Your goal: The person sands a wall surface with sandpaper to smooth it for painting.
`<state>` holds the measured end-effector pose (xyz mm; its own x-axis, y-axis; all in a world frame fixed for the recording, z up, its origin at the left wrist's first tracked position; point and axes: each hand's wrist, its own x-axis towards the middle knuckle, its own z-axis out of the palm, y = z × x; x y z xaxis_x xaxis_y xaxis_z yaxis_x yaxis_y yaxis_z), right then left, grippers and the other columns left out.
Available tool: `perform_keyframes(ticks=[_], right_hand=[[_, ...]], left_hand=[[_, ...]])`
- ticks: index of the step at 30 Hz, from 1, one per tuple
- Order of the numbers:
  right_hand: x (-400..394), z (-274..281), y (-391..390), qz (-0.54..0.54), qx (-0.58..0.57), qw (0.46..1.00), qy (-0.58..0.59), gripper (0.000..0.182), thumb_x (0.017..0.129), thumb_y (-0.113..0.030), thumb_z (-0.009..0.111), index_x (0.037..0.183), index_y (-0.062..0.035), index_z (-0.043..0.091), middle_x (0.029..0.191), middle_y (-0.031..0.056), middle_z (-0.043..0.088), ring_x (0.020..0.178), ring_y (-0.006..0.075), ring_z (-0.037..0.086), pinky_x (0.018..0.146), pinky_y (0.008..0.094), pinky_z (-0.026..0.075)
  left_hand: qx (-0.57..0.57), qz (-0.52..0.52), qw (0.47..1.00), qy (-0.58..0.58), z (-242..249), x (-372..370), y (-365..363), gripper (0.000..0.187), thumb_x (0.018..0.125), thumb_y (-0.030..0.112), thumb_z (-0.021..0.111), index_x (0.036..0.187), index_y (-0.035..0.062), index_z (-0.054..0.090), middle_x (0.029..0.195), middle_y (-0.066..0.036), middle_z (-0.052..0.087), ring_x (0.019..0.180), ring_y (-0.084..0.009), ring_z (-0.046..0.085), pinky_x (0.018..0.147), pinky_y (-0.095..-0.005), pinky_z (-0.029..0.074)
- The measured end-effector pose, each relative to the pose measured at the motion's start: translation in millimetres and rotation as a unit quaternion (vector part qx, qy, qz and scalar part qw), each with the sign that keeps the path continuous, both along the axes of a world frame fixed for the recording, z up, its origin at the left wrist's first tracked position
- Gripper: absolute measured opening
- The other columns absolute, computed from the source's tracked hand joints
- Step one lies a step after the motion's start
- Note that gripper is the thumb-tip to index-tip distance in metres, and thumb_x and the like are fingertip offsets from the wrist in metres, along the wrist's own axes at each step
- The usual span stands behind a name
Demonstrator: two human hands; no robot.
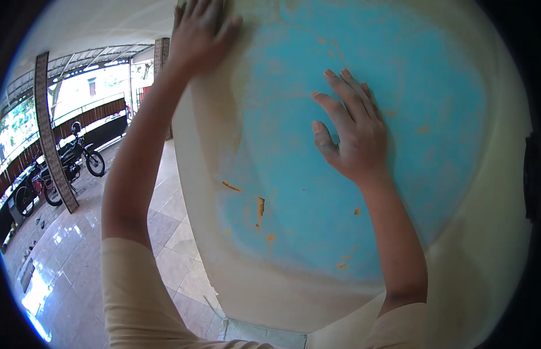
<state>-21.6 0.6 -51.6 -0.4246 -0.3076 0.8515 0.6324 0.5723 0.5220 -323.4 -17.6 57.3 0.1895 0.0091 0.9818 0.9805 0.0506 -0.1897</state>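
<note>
My right hand (355, 131) lay loosely spread against the blue patch (317, 221) on the pale panel (282, 305) right before me. My left hand (203, 38), blurred, was at its left edge, thumb out; I couldn't tell its grip. My left arm (131, 157) blocked some tiled floor (171, 244). Farther left, a pillar (52, 139) partly hid parked motorcycles (73, 154); a fence (99, 119) stood beyond.

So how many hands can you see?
2. The left hand is up high, over the pale part beside the big blue patch. The right hand is over the blue patch itself.
</note>
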Motion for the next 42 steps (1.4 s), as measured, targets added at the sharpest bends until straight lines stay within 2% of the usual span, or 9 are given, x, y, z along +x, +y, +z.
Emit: perform_keyframes(ticks=[5,10,15,19,22,26,30,38,42], right_hand=[[2,0,2,0.014,-0.006,1.000,0.018,0.030,0.085,-0.025,0.066,0.114,-0.0170,0.066,0.138,0.0041,0.057,0.132,0.0282,0.051,0.110,0.0502,0.041],[3,-2,-1,-0.031,-0.013,0.999,0.028,0.031,0.085,-0.026,0.065,0.115,-0.0169,0.065,0.140,0.0044,0.055,0.133,0.0278,0.049,0.111,0.0516,0.039],[-1,-4,-7,-0.076,-0.015,0.997,0.002,0.034,0.085,-0.028,0.066,0.118,-0.0179,0.064,0.142,0.0040,0.052,0.136,0.0270,0.046,0.113,0.0523,0.037],[-5,-5,-8,-0.100,-0.024,0.995,-0.022,0.036,0.085,-0.030,0.067,0.119,-0.0186,0.063,0.143,0.0033,0.051,0.137,0.0265,0.044,0.114,0.0526,0.035],[-6,-4,-7,-0.096,-0.028,0.995,-0.022,0.036,0.085,-0.031,0.068,0.119,-0.0191,0.063,0.143,0.0027,0.051,0.136,0.0260,0.045,0.114,0.0525,0.035],[-5,-5,-8,-0.103,-0.033,0.994,-0.022,0.037,0.085,-0.030,0.068,0.120,-0.0194,0.063,0.142,0.0024,0.052,0.136,0.0255,0.045,0.114,0.0522,0.035],[-3,-6,-8,-0.126,-0.018,0.992,-0.007,0.037,0.085,-0.030,0.068,0.120,-0.0195,0.063,0.141,0.0021,0.052,0.136,0.0247,0.045,0.114,0.0521,0.035],[-4,-7,-6,-0.109,-0.010,0.994,0.021,0.036,0.086,-0.030,0.067,0.120,-0.0193,0.064,0.141,0.0011,0.053,0.136,0.0241,0.045,0.114,0.0514,0.035],[-6,-6,-7,-0.117,-0.007,0.993,0.015,0.035,0.087,-0.031,0.066,0.119,-0.0185,0.063,0.141,0.0012,0.053,0.135,0.0239,0.046,0.114,0.0507,0.036]], left_hand=[[-0.019,0.021,0.996,-0.082,35,-3,-6,0.074,0.102,0.049,0.032,0.157,0.0021,0.014,0.164,-0.021,0.009,0.153,-0.0331,0.003,0.124,-0.0450,0.003],[0.049,-0.065,0.997,0.009,-48,-28,16,0.079,0.096,0.057,0.040,0.156,0.0068,0.025,0.163,-0.017,0.019,0.150,-0.0401,0.015,0.120,-0.0534,0.011],[-0.033,-0.037,0.996,0.071,-126,-4,-8,0.084,0.094,0.061,0.041,0.157,0.0079,0.023,0.164,-0.018,0.016,0.149,-0.0444,0.014,0.119,-0.0559,0.010],[0.033,-0.019,0.990,0.135,-30,-21,11,0.086,0.092,0.065,0.045,0.158,0.0141,0.024,0.164,-0.017,0.016,0.150,-0.0431,0.014,0.119,-0.0562,0.010],[-0.040,0.040,0.998,0.002,57,9,-12,0.073,0.102,0.052,0.032,0.158,0.0080,0.015,0.165,-0.019,0.008,0.152,-0.0365,0.002,0.123,-0.0463,0.002],[-0.007,-0.001,0.999,-0.054,75,12,-4,0.074,0.102,0.056,0.030,0.158,0.0099,0.015,0.165,-0.017,0.007,0.152,-0.0364,0.000,0.123,-0.0459,0.001],[-0.021,0.027,0.999,-0.028,14,22,-10,0.080,0.100,0.061,0.028,0.158,0.0082,0.014,0.165,-0.018,0.007,0.152,-0.0376,0.000,0.123,-0.0478,0.002],[-0.040,-0.064,0.995,0.058,-156,24,-5,0.083,0.091,0.062,0.050,0.157,0.0161,0.028,0.163,-0.017,0.018,0.147,-0.0497,0.015,0.116,-0.0648,0.011],[-0.007,-0.047,0.994,0.094,-96,14,2,0.077,0.092,0.055,0.051,0.155,0.0139,0.033,0.163,-0.017,0.021,0.147,-0.0488,0.015,0.116,-0.0637,0.013]])
